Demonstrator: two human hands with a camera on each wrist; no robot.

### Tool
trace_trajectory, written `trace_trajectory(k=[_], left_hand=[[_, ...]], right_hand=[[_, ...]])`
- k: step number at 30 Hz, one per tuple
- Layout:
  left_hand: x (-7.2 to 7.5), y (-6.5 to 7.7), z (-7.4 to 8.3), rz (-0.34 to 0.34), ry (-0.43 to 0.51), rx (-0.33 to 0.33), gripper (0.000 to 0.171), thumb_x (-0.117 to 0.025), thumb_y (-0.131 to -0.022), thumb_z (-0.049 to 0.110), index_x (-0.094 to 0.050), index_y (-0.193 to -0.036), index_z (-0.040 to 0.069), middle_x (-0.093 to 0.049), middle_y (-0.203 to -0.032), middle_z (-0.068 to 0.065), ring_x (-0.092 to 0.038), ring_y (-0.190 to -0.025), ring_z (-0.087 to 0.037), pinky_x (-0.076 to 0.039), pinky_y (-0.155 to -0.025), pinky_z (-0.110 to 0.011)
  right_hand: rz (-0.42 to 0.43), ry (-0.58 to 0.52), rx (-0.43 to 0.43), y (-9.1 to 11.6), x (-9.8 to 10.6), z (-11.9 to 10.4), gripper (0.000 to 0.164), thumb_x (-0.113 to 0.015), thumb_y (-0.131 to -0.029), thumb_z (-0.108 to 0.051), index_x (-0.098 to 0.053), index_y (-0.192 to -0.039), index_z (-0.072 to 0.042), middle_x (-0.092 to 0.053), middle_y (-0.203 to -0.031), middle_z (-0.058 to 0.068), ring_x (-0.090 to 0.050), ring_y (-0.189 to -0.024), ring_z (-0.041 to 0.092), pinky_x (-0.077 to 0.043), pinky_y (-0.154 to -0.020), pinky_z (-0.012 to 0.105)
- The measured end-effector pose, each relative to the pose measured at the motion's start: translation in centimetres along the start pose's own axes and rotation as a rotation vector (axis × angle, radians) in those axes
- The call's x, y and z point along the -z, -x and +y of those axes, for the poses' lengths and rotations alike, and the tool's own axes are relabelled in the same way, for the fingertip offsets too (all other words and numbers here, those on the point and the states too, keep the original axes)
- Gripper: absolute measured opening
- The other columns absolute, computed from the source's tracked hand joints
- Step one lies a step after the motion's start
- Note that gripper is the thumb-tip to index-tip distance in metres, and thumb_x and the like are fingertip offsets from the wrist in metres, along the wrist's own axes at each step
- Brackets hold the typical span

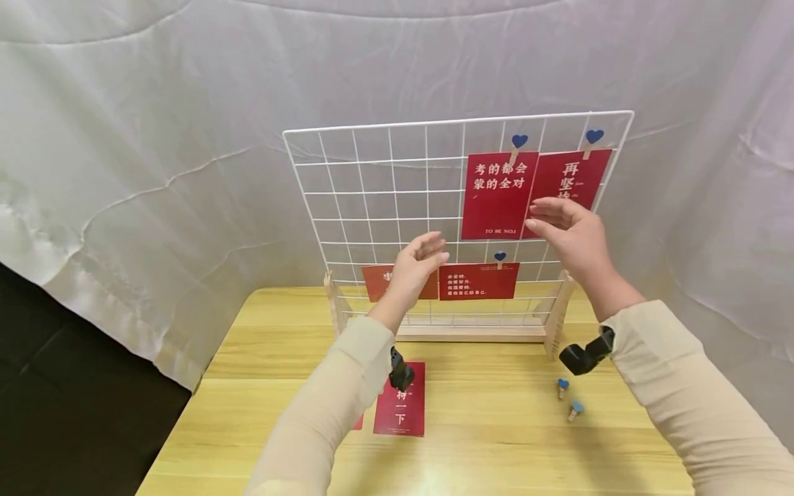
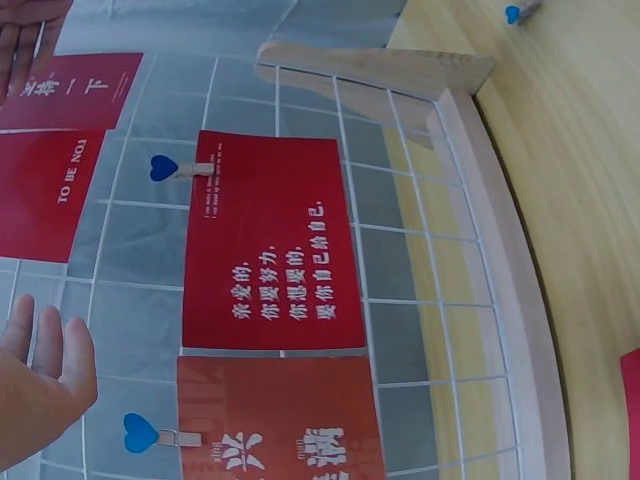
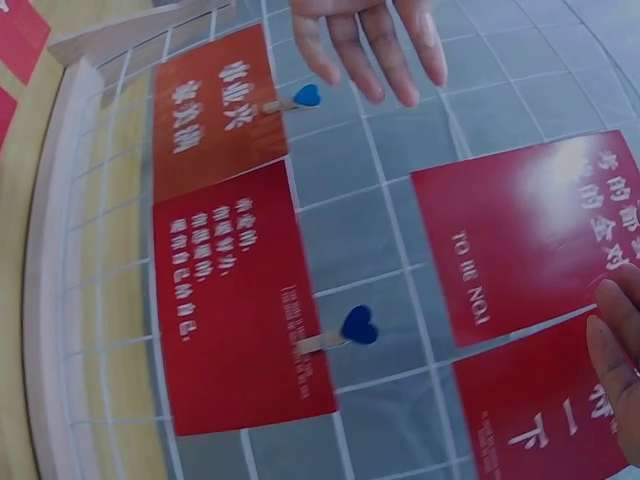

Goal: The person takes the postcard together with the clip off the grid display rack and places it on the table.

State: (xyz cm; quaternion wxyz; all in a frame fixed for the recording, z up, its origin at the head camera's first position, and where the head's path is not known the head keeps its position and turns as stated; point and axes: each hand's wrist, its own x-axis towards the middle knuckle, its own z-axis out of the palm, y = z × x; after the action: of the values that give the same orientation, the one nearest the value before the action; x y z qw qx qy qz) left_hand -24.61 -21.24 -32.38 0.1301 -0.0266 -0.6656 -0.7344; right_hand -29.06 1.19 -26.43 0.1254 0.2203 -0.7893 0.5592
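Observation:
My right hand (image 1: 577, 238) is raised in front of the wire grid (image 1: 434, 122), fingers bent loosely and apart from the thumb. Its fingertips are at the border between a red card (image 1: 493, 207) reading "TO BE NO.1" and another red card (image 1: 558, 179); contact is unclear. Blue heart clothespins (image 1: 520, 141) fasten both cards at their tops. My left hand (image 1: 417, 272) hovers with relaxed fingers before the lower grid, holding nothing. It partly covers an orange card (image 3: 215, 115) in the head view. Beside that hangs a wide red card (image 1: 477, 282), also clipped.
The grid stands in a wooden base (image 1: 471, 334) on a wooden table (image 1: 496, 448). On the table lie a red card (image 1: 400, 413), part of another beside it, and two blue heart clothespins (image 1: 576, 406) at the right. A pale curtain (image 1: 217, 89) hangs behind.

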Motion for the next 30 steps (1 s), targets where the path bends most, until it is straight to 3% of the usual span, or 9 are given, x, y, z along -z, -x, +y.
trace_trajectory(k=[4,14,19,24,30], left_hand=[[-0.5,-0.7,0.4,0.010,-0.017,-0.005,0.043,-0.060,-0.078,0.002,-0.049,-0.119,0.003,-0.053,-0.114,-0.012,-0.048,-0.107,-0.025,-0.041,-0.086,-0.025],[-1.1,-1.8,1.3,0.017,-0.062,-0.033,0.043,-0.060,-0.078,0.002,-0.049,-0.120,0.005,-0.052,-0.115,-0.012,-0.049,-0.103,-0.018,-0.042,-0.083,-0.023],[-1.5,-2.4,1.8,0.006,-0.070,-0.048,0.043,-0.061,-0.078,0.004,-0.049,-0.120,0.006,-0.052,-0.115,-0.012,-0.049,-0.104,-0.022,-0.043,-0.082,-0.024],[-1.9,-3.0,2.2,0.006,-0.081,-0.039,0.044,-0.062,-0.078,0.005,-0.049,-0.120,0.006,-0.054,-0.113,-0.008,-0.050,-0.102,-0.019,-0.043,-0.082,-0.024],[-2.3,-3.5,2.5,0.016,-0.092,-0.044,0.043,-0.062,-0.078,0.005,-0.050,-0.120,0.006,-0.055,-0.112,-0.007,-0.051,-0.101,-0.018,-0.042,-0.083,-0.026]], right_hand=[[-0.005,-0.035,-0.004,-1.0,0.1,-0.9,0.039,-0.063,-0.078,-0.021,-0.054,-0.112,-0.003,-0.056,-0.107,0.011,-0.054,-0.090,0.008,-0.044,-0.073,0.013],[0.055,0.004,-0.043,-3.3,-0.5,-3.0,0.043,-0.061,-0.080,-0.026,-0.051,-0.119,-0.012,-0.051,-0.115,0.007,-0.047,-0.104,0.019,-0.041,-0.085,0.024],[0.104,0.026,-0.029,-4.4,-0.6,-4.0,0.044,-0.060,-0.080,-0.026,-0.049,-0.122,-0.016,-0.049,-0.118,0.006,-0.045,-0.104,0.020,-0.041,-0.084,0.024],[0.125,0.047,-0.024,-5.2,-0.6,-4.9,0.045,-0.060,-0.080,-0.027,-0.049,-0.123,-0.019,-0.049,-0.119,0.005,-0.046,-0.101,0.020,-0.042,-0.083,0.024],[0.108,0.091,-0.032,-6.0,-0.4,-5.8,0.046,-0.060,-0.080,-0.029,-0.048,-0.124,-0.022,-0.047,-0.124,0.002,-0.047,-0.107,0.020,-0.040,-0.087,0.028]])
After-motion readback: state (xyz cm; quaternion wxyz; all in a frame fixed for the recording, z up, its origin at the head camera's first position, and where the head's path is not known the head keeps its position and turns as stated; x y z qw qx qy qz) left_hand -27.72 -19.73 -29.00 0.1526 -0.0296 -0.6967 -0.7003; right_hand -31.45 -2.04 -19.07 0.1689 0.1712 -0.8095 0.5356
